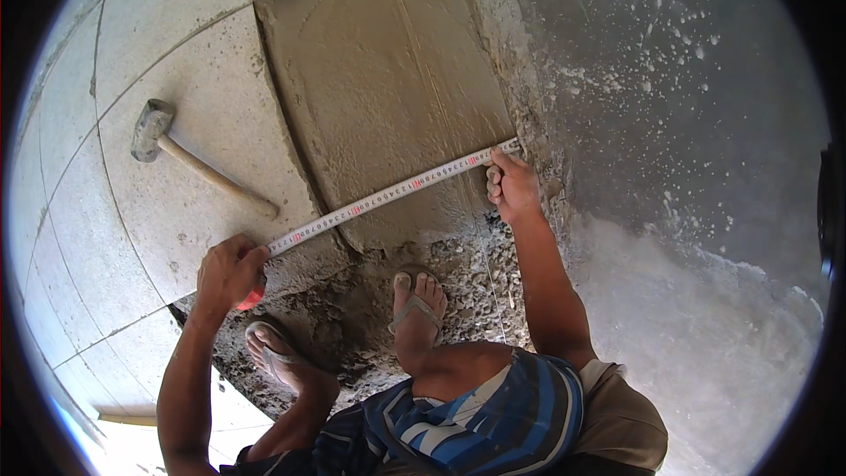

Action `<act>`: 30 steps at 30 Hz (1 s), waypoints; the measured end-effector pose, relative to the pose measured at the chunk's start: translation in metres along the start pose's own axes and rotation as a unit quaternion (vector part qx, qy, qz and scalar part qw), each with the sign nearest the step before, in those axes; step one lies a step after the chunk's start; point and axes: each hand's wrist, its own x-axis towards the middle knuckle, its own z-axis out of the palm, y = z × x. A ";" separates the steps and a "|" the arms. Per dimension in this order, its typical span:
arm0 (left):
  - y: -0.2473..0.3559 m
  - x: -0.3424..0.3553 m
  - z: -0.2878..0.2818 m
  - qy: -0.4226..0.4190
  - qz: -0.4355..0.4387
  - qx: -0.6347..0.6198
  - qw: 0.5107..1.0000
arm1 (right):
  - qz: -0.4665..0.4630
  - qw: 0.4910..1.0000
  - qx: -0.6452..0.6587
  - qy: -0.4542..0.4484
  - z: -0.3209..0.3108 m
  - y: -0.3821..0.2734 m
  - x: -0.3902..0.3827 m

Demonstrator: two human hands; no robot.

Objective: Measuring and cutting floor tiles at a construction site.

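A white tape measure [388, 198] is pulled out in a straight line from the floor tiles across a bed of wet grey mortar [379, 88]. My left hand [231, 271] is closed round its red case, which mostly hides under the palm, with the thumb on the blade. At the other end my right hand [513, 185] pinches the blade near its tip, beside the mortar's rough right edge. To the left, a mallet [152, 130] with a dark head and wooden handle lies on a pale tile.
Large pale tiles [194, 79] cover the floor on the left. A thin string [414, 44] runs lengthwise over the mortar. Rough gravel [463, 291] lies round my sandalled feet. The grey concrete floor [652, 326] on the right has white splashes.
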 end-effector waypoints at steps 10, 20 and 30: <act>-0.002 -0.001 -0.006 -0.007 0.014 0.008 1.000 | 0.009 1.000 -0.017 0.018 0.001 0.008 0.008; -0.012 -0.001 0.007 0.032 0.028 0.050 0.998 | 0.001 1.000 -0.025 -0.001 -0.001 0.001 0.004; -0.007 -0.008 0.008 0.019 0.010 0.061 0.998 | 0.006 1.000 -0.016 -0.023 -0.009 0.000 0.007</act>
